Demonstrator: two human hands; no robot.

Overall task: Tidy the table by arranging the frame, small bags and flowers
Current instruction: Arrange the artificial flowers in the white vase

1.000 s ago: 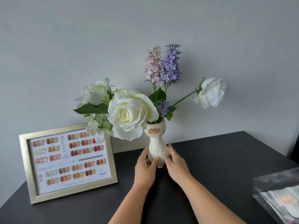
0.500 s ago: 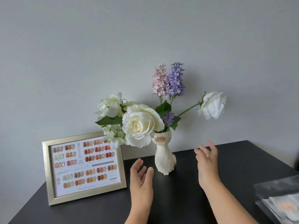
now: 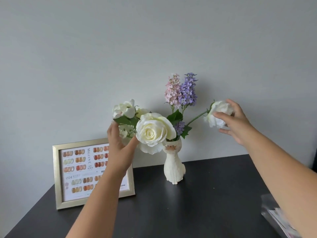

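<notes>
In the head view the step in hand looks like arranging the flowers: the right hand (image 3: 235,123) cups its fingers round the white rose (image 3: 217,114) on the long stem, while the left hand (image 3: 120,145) reaches among the leaves beside the large cream rose (image 3: 154,130), thumb touching its petals, all standing in the cat-shaped vase (image 3: 174,166) on the dark table (image 3: 197,212) just right of the gold frame (image 3: 58,177). Next, I judge, comes gentle bending without tipping the vase. Whether the left fingers grasp a stem is hidden, the left forearm covers part of the frame, and the clear small bags (image 3: 272,212) are cut off and blurred at the right edge.
</notes>
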